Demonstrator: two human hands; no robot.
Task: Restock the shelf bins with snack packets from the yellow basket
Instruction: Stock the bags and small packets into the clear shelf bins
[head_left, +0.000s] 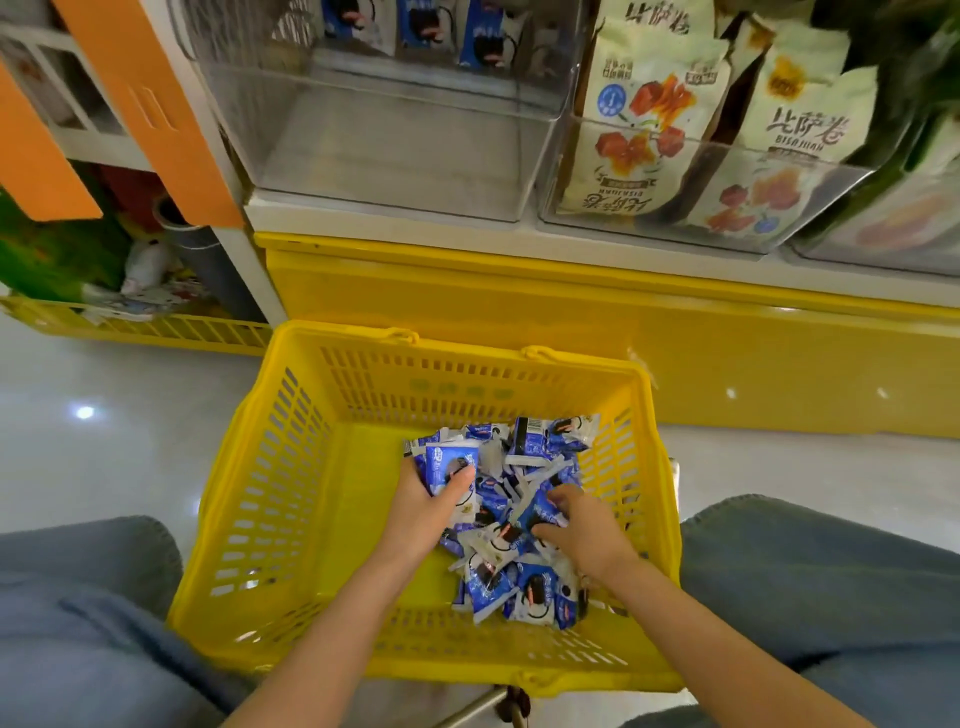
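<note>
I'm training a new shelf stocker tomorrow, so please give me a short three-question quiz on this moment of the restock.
1. True or false: the left hand holds blue packets inside the yellow basket.
2. Which side of the basket's floor is bare? A) the person's left B) the person's right
3. Fill in: the clear bin with a few blue packets at its back stands to the ___ of the bin holding the cream pouches.
Key: 1 true; 2 A; 3 left.
</note>
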